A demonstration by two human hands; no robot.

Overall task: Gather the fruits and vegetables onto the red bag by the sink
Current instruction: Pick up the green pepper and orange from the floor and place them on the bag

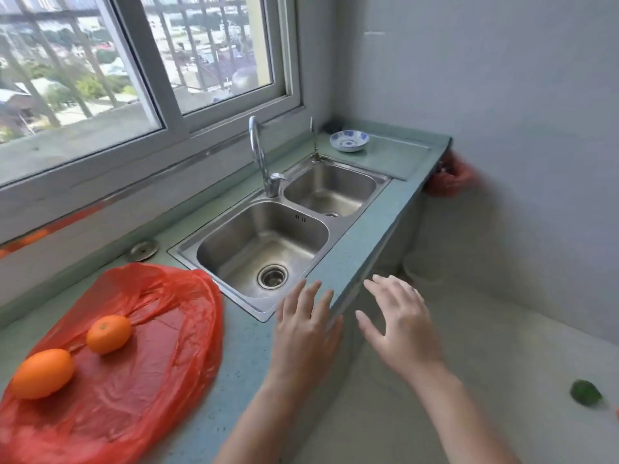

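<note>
At the near left corner of the counter (248, 356), the red bag (160, 346) is thin plastic film, glossy and creased into fine wrinkles. On it, the rounder orange (109, 333) and the longer orange (43, 373) have smooth, faintly shiny peel. The counter looks like speckled teal stone, smooth with a low sheen. The sink (187, 252) set into it is brushed stainless steel. The tap (258, 152) at the back edge is polished, mirror-bright metal. The bowl (349, 140) at the far right corner is glossy glazed ceramic. The round metal disc (143, 249) by the back edge looks duller.
</note>
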